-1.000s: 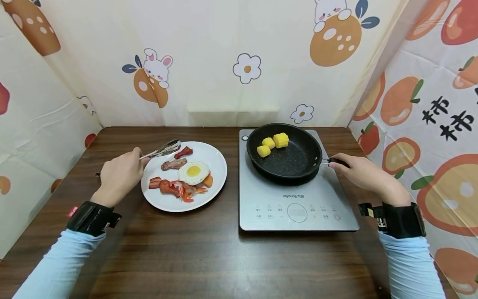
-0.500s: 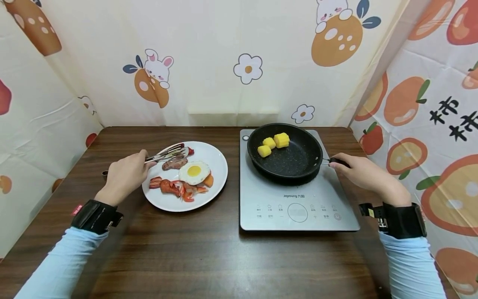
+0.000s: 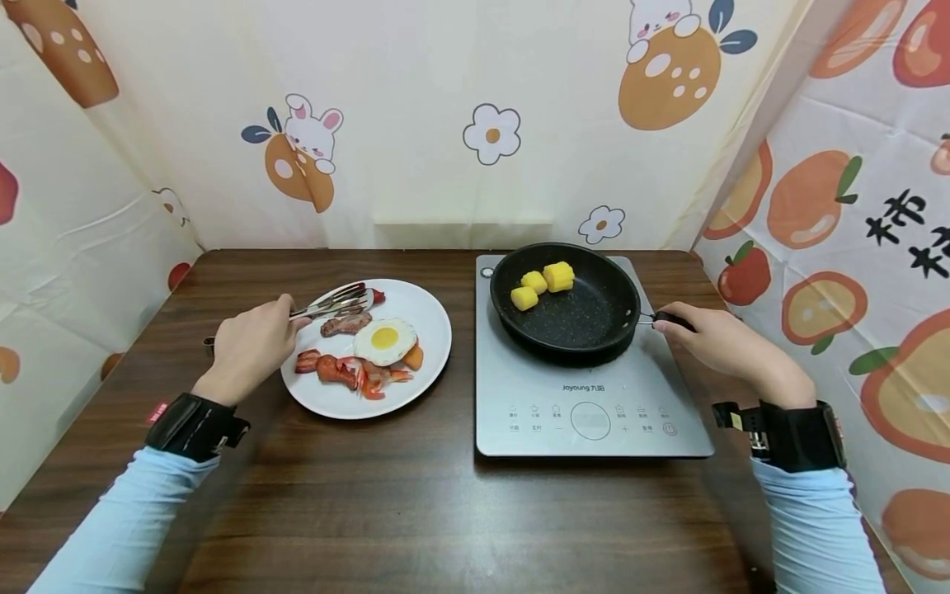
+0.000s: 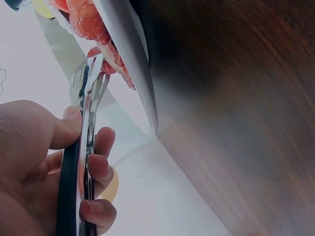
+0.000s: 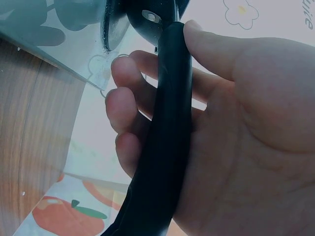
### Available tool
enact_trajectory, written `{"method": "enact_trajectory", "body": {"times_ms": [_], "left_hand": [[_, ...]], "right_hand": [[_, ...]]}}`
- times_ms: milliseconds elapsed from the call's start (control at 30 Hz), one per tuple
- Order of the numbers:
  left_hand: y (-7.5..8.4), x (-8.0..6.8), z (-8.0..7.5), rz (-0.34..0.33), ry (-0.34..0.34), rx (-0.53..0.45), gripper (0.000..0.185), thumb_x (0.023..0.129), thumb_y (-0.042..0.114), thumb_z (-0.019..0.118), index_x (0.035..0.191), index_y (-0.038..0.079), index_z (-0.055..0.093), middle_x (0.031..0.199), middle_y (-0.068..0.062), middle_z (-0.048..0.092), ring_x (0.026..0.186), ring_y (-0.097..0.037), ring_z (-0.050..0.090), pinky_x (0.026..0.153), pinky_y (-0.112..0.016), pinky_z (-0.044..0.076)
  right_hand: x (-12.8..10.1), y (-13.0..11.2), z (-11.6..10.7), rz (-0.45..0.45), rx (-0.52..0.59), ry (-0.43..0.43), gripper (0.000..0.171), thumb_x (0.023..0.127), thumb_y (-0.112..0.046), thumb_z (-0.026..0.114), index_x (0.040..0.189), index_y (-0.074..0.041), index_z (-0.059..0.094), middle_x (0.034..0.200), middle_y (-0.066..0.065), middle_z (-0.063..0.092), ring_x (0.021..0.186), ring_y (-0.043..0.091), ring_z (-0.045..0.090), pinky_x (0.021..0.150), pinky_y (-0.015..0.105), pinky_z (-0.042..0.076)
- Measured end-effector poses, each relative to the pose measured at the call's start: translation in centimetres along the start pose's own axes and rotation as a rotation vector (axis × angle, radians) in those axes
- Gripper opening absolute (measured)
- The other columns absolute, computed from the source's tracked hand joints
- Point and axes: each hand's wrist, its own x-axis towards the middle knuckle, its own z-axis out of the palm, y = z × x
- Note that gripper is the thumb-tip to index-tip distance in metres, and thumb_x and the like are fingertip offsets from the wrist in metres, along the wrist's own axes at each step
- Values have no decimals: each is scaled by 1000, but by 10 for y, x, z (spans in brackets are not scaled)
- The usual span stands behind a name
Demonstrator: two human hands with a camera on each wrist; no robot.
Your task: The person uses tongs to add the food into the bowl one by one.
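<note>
My left hand [image 3: 248, 346] grips metal tongs [image 4: 86, 123] with dark handles, fingers curled round them in the left wrist view. The tong heads lie over the upper left of a white plate [image 3: 438, 346], at a dark red piece of food [image 3: 378, 297] that they partly hide. Near them on the plate are a brown meat piece [image 3: 345, 324], a fried egg [image 3: 384, 341], bacon [image 3: 308, 361] and shrimp [image 3: 371, 381]. At right, my right hand [image 3: 731, 351] holds the black handle [image 5: 170, 108] of a frying pan [image 3: 597, 318] containing several yellow corn pieces [image 3: 558, 276].
The pan stands on a silver induction cooktop [image 3: 534, 429] with a touch panel along its front. Plate and cooktop share a dark brown wooden table [image 3: 371, 511]. Printed cloth [image 3: 416, 107] hangs behind and along both sides.
Over the last second my left hand shifted slightly right, bringing the tong heads from the plate's upper left edge onto the dark red piece. My right hand and the pan stayed put.
</note>
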Motion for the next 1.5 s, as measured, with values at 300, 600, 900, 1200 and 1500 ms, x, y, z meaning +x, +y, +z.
{"method": "enact_trajectory", "body": {"times_ms": [300,600,900,1200,1500], "left_hand": [[3,-1,-3,-4,21,6,20,101,16,56,102,-4,56,66,-15,58,51,-27,51,43,-34,33],[10,-3,-13,9,42,6,16,101,14,55,99,-3,55,64,-13,56,50,-26,49,42,-35,32],[26,-5,-28,48,84,-7,23,103,22,57,101,-1,56,62,-11,54,48,-24,48,41,-34,30],[59,-9,-47,134,141,1,20,101,19,60,99,0,57,64,-9,52,49,-21,46,41,-30,27],[101,-10,-56,255,242,15,24,98,22,68,93,2,56,61,-7,50,47,-20,45,43,-28,25]], "right_hand": [[0,0,0,-1,3,-1,51,109,-38,45,140,2,50,125,28,64,112,45,61,98,68,46],[0,1,1,-1,6,0,51,109,-40,44,140,1,50,124,27,65,111,44,62,97,67,46],[1,1,1,6,2,-6,54,109,-42,43,141,2,49,126,28,64,114,46,61,97,67,46],[2,-1,0,-3,-6,8,50,109,-39,45,138,1,52,121,25,66,108,41,63,95,65,48],[2,1,1,-4,-11,16,51,109,-41,43,139,0,52,123,25,66,114,45,63,95,65,47]]}}
